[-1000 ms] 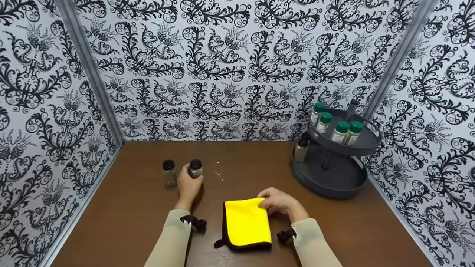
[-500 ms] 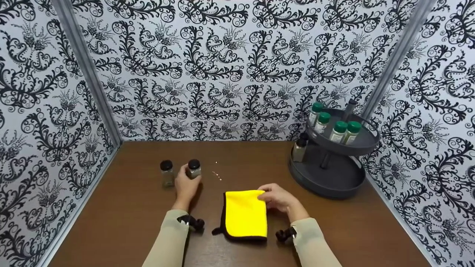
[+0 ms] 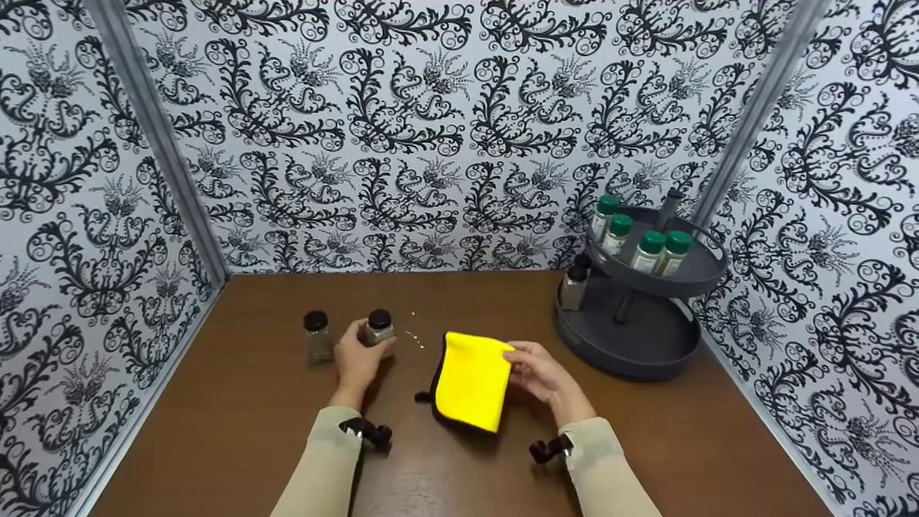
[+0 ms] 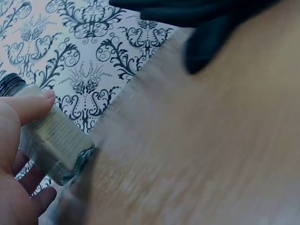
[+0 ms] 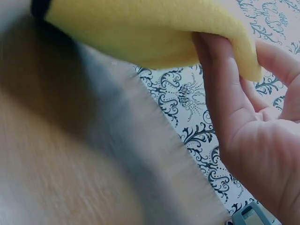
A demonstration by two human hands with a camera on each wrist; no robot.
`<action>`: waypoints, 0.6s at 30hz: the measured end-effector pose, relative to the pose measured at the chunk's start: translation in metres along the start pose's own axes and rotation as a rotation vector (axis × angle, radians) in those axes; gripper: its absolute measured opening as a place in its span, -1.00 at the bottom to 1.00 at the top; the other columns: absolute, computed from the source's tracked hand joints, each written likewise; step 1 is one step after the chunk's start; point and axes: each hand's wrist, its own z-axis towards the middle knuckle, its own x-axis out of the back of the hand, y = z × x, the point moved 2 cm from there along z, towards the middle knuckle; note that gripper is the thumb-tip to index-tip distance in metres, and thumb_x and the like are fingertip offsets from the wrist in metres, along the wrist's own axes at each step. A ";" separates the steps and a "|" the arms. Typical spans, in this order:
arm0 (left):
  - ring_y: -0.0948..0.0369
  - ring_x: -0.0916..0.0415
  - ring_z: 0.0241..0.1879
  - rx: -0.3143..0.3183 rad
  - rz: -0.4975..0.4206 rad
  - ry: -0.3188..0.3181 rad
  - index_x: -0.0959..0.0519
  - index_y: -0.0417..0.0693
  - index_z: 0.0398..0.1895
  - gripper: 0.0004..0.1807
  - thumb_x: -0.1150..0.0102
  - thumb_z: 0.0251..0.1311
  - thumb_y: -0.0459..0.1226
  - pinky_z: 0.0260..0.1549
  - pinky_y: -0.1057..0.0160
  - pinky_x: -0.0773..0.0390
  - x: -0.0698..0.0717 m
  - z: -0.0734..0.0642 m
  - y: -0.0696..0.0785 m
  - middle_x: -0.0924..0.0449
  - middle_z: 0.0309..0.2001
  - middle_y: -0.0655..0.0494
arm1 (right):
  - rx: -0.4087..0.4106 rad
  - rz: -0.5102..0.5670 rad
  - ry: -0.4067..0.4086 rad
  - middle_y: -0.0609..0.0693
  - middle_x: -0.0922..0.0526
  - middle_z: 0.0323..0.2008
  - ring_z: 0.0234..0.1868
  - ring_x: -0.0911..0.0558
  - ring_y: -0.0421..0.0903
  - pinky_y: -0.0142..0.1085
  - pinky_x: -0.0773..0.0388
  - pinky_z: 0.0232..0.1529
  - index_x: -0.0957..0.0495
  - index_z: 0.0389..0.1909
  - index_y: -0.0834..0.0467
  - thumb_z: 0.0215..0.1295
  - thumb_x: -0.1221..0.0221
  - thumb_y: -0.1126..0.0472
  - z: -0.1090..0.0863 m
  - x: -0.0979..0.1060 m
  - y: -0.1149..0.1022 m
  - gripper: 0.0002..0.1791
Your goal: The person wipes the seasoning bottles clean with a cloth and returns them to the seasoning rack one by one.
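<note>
My left hand grips a clear glass spice jar with a black lid; in the left wrist view the thumb lies across this jar, which has a pale label. Its twin, a second black-lidded jar, stands just to the left. My right hand pinches the upper right corner of a folded yellow cloth with dark edging, held up at a slant over the table. In the right wrist view the cloth sags from between thumb and fingers. Small pale crumbs lie between jar and cloth.
A dark two-tier turntable rack stands at the back right. Several green-capped jars sit on its upper tier, and black-lidded jars on the lower one. Patterned walls border the brown table at the back and sides.
The right hand has lifted the yellow cloth and moved it away from me, nearer the crumbs, tilting it. The left hand stays around its jar. The view has shifted slightly.
</note>
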 end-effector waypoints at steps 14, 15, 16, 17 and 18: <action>-0.06 -0.69 0.08 -0.078 -0.017 -0.100 -0.72 -0.06 0.11 -0.42 -0.71 -0.06 -0.27 0.15 -0.10 -0.67 -0.012 -0.010 0.033 -0.77 0.07 -0.09 | 0.206 0.179 0.275 0.01 -0.78 -0.27 -0.29 -0.77 -0.14 -0.30 -0.77 -0.19 -0.73 -0.22 0.11 0.52 -0.02 0.51 0.002 -0.001 -0.010 -0.65; -0.06 -0.70 0.08 -0.094 -0.019 -0.104 -0.72 -0.07 0.10 -0.42 -0.71 -0.06 -0.28 0.14 -0.11 -0.68 -0.013 -0.010 0.037 -0.77 0.07 -0.09 | 0.223 0.190 0.303 0.02 -0.77 -0.27 -0.29 -0.77 -0.13 -0.30 -0.76 -0.20 -0.72 -0.22 0.12 0.51 -0.04 0.52 0.002 -0.002 -0.011 -0.66; -0.06 -0.70 0.07 -0.110 -0.017 -0.104 -0.73 -0.06 0.09 -0.43 -0.71 -0.07 -0.29 0.13 -0.11 -0.68 -0.013 -0.011 0.041 -0.78 0.06 -0.09 | 0.240 0.197 0.330 0.04 -0.77 -0.26 -0.29 -0.77 -0.12 -0.30 -0.76 -0.21 -0.72 -0.22 0.13 0.49 -0.06 0.53 0.002 -0.003 -0.011 -0.68; -0.07 -0.70 0.06 -0.125 -0.017 -0.105 -0.73 -0.06 0.08 -0.43 -0.71 -0.08 -0.30 0.12 -0.12 -0.68 -0.014 -0.013 0.044 -0.78 0.05 -0.09 | 0.257 0.198 0.352 0.04 -0.76 -0.26 -0.30 -0.77 -0.12 -0.30 -0.76 -0.23 -0.72 -0.21 0.14 0.47 -0.08 0.54 0.002 -0.003 -0.012 -0.69; -0.07 -0.71 0.05 -0.141 -0.017 -0.103 -0.73 -0.07 0.07 -0.44 -0.72 -0.10 -0.31 0.10 -0.12 -0.69 -0.015 -0.014 0.048 -0.78 0.04 -0.09 | 0.274 0.200 0.371 0.04 -0.76 -0.26 -0.30 -0.77 -0.11 -0.30 -0.76 -0.24 -0.72 -0.19 0.15 0.45 -0.10 0.55 0.003 -0.003 -0.012 -0.70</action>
